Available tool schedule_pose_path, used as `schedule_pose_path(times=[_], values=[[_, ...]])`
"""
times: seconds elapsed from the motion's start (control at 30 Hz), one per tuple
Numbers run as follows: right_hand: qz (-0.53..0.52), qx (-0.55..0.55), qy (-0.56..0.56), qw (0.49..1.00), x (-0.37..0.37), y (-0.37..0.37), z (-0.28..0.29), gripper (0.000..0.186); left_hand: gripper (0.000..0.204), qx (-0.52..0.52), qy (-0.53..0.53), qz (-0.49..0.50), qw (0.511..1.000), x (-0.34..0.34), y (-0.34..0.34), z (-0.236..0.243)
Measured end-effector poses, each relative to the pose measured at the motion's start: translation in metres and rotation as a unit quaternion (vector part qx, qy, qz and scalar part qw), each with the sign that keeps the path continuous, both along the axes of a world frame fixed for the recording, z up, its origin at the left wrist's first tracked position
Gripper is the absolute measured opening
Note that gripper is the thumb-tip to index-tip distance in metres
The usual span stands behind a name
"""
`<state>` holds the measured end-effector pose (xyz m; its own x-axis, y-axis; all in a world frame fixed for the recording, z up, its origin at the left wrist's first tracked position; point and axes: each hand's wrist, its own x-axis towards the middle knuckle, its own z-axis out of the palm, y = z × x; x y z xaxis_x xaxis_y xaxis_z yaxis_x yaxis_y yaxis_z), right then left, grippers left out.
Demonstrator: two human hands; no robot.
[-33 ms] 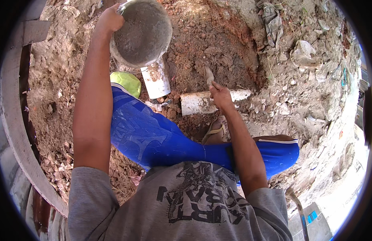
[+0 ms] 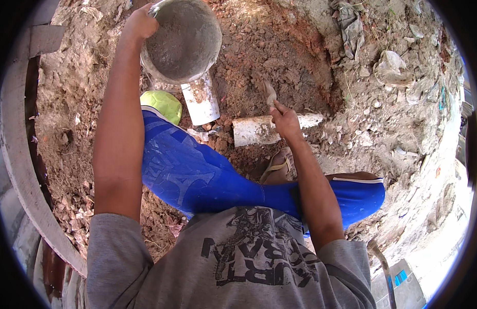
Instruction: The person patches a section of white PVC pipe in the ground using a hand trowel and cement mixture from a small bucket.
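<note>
My left hand (image 2: 143, 23) is closed on the rim of a round, mud-caked bucket (image 2: 184, 41). The bucket is tipped so that its dirty grey inside faces me. Lower and to the right, my right hand (image 2: 286, 122) is closed round a small trowel (image 2: 270, 93). Its grey, bent neck points away from me, and its blade cannot be told apart from the loose brown soil (image 2: 259, 67). A white pipe (image 2: 254, 132) lies crosswise beneath my right hand. Another white pipe piece (image 2: 201, 103) sticks out from under the bucket, dirt on its top.
A yellow-green ball-like object (image 2: 162, 105) rests beside my left knee. Crumpled dark cloth (image 2: 350, 30) and a clear plastic bag (image 2: 392, 68) lie on rubble to the right. A curved concrete edge (image 2: 30, 190) runs along the left. My sandalled foot (image 2: 277, 166) is near the crosswise pipe.
Almost nothing differs. The bucket and the trowel have shifted very slightly, and both hands keep their hold.
</note>
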<state>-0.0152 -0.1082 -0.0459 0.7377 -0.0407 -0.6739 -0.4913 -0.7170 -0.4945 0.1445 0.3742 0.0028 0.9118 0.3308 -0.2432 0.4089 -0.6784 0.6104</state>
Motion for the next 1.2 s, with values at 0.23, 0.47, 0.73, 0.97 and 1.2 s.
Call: schedule_pose_path(times=[0.23, 0.47, 0.73, 0.97, 1.2], values=[[0.434, -0.247, -0.105, 0.860, 0.001, 0.033, 0.091, 0.044, 0.067, 0.106, -0.013, 0.018, 0.994, -0.016, 0.031, -0.031], [0.334, -0.200, 0.056, 0.919, -0.016, 0.036, 0.025, 0.046, 0.062, 0.116, -0.038, 0.026, 0.992, -0.006, 0.022, -0.033], [0.133, -0.070, -0.128, 0.980, 0.010, 0.012, 0.055, 0.046, 0.066, 0.139, -0.015, 0.063, 0.988, 0.002, 0.026, -0.048], [0.457, -0.229, -0.114, 0.852, 0.001, 0.066, 0.043, 0.042, 0.068, 0.141, -0.016, 0.051, 0.989, 0.002, 0.024, -0.037], [0.175, -0.027, -0.006, 0.984, 0.017, 0.066, -0.002, 0.045, 0.069, 0.180, 0.017, 0.072, 0.981, 0.002, 0.042, -0.042]])
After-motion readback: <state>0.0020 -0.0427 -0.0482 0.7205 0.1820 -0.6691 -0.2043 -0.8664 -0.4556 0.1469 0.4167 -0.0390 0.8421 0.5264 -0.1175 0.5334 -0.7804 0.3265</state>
